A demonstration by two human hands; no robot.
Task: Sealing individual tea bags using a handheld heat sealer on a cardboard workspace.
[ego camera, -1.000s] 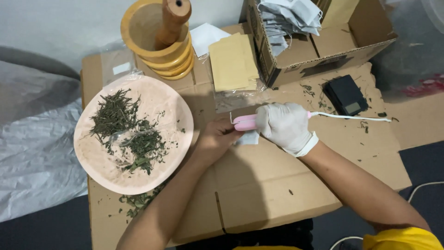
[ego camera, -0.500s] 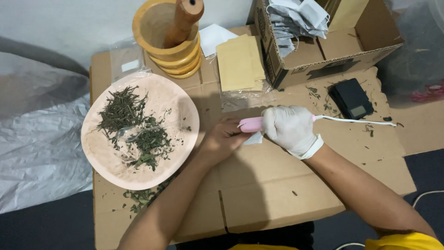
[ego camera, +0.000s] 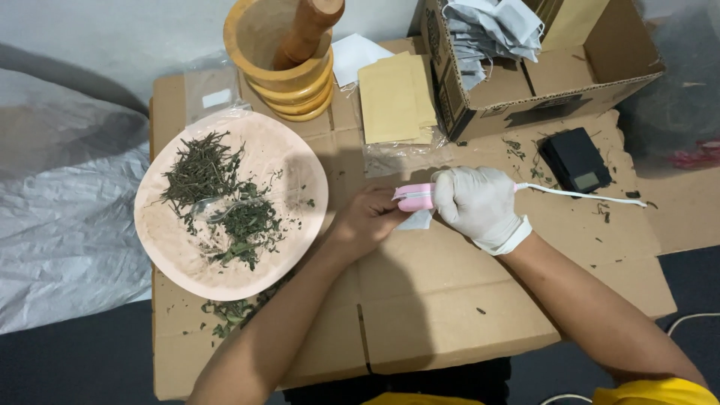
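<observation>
My right hand, in a white glove, is closed around a small pink corded tool; its white cable trails off to the right. My bare left hand pinches a small white sachet whose edge sits under the tool's pink tip. Both hands meet above the flattened cardboard that covers the work surface. To the left lies a round pinkish plate with two heaps of dried green herbs.
A wooden mortar with a pestle stands at the back. Tan envelopes lie beside an open cardboard box holding grey sachets. A small black scale sits to the right. Herb crumbs lie scattered near the plate; a plastic sheet lies left.
The hands stay joined on the pink tool and the sachet; only the camera view has shifted slightly.
</observation>
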